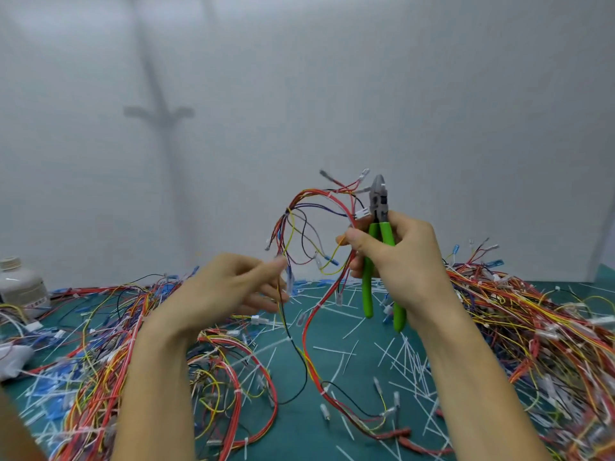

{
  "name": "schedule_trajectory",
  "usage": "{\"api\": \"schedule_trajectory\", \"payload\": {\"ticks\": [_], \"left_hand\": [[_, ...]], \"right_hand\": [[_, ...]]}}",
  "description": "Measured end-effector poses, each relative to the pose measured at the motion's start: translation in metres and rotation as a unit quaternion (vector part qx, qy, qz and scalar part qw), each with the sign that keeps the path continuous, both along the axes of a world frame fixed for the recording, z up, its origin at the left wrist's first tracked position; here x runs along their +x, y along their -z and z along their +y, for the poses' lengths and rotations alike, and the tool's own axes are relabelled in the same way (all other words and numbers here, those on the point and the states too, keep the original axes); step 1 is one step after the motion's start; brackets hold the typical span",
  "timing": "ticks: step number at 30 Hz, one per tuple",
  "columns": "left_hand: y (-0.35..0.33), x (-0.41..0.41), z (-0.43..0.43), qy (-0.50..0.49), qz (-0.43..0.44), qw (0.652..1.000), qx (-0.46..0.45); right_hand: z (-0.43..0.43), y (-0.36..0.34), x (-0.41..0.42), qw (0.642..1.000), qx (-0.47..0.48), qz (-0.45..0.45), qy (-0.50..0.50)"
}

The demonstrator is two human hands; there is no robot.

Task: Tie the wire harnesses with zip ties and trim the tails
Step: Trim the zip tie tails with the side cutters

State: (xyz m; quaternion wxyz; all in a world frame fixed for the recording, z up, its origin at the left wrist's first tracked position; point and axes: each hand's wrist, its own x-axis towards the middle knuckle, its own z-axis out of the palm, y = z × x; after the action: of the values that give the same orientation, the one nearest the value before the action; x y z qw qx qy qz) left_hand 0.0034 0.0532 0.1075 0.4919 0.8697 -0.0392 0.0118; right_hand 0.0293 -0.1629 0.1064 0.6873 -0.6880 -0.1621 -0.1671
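Leftmost, at the frame's edge, a white bottle (20,284) stands on the green surface (299,424), with something white and crumpled (13,361) below it. Next to these, a tangled left pile of harnesses (100,344) in red, yellow, blue and black wire spreads across the lower left and runs under the left forearm.

The left hand (229,287) is raised just left of centre. Its fingers (266,266) are apart and nearly straight, pointing right, and clamp nothing. Their tips reach the dangling strands of the held harness (312,221); motion blur hides whether they touch.

That harness hangs in the air at the centre of the frame. Its looped upper part fans out at the level of the right hand's thumb and above, and its long red and black wires trail down to the surface at lower centre.

Just right of centre, the right hand (399,257) is curled tightly round the green handles of the cutters (382,247). The grey head points up and the handle ends stick out below the palm. The harness's red loop runs into this same grip by the thumb.

White trimmed tails (409,361) lie scattered over the surface between and below the two hands. Farther right, a second, thicker right pile of harnesses (532,327) fills the surface out to the frame's edge.
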Motion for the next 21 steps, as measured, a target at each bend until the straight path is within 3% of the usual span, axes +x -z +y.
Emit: {"api": "schedule_trajectory", "payload": {"ticks": [3, 7, 12, 16, 21], "left_hand": [[0.001, 0.001, -0.003, 0.09, 0.029, 0.994, 0.057], [0.004, 0.003, -0.006, 0.112, 0.03, 0.989, 0.095], [-0.001, -0.001, -0.013, 0.093, -0.024, 0.995, -0.002], [-0.004, 0.001, -0.034, 0.047, -0.091, 0.984, -0.148], [-0.004, 0.002, -0.042, 0.158, -0.12, 0.971, -0.135]], "right_hand": [[-0.002, -0.002, -0.001, 0.999, 0.031, -0.006, 0.016], [-0.007, -0.004, -0.001, 0.997, 0.066, -0.01, 0.03], [-0.01, -0.006, -0.001, 0.997, 0.076, -0.003, 0.006], [-0.009, -0.006, -0.002, 0.996, 0.079, 0.01, -0.033], [-0.008, -0.008, -0.005, 0.996, 0.064, 0.009, -0.069]]}}
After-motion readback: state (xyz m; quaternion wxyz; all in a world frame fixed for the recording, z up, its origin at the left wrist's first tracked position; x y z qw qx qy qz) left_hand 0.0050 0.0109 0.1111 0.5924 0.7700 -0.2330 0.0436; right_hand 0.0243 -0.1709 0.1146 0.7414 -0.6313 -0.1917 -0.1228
